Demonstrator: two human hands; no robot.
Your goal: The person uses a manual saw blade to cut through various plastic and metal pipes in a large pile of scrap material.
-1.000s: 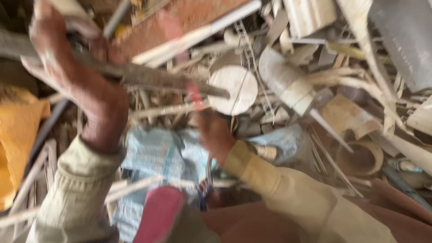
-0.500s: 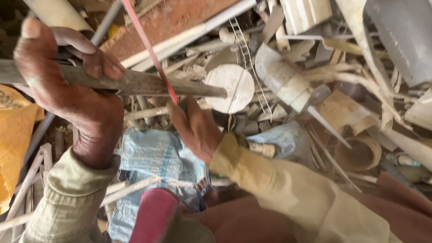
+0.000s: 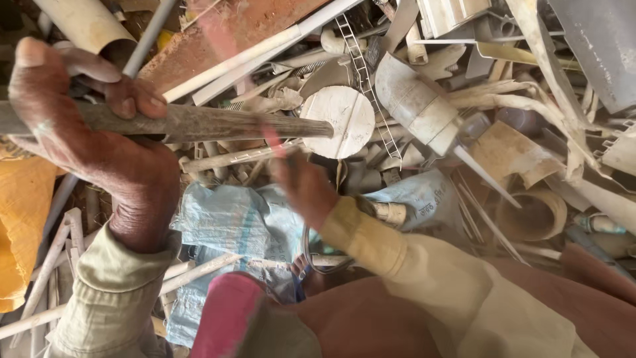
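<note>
My left hand (image 3: 86,132) is shut around a long grey, dirty pipe (image 3: 232,122) and holds it level over a heap of plastic scrap. The pipe's cut end lies next to a white round disc (image 3: 338,119). Just below the pipe, my right hand (image 3: 301,185) grips the lower end of a thin red blade (image 3: 222,40). The blade slants up to the left across the pipe and is blurred by motion. Both sleeves are pale khaki.
Broken white and beige pipes, strips and fittings cover the ground, among them a fat white pipe fitting (image 3: 417,106). A blue woven sack (image 3: 225,219) lies under my arms and an orange sack (image 3: 20,219) at left. A rusty red sheet (image 3: 232,26) sits at the top.
The red blade has moved back and forth across the pipe with my right hand and is now blurred. My left hand has kept its grip and shifted slightly left.
</note>
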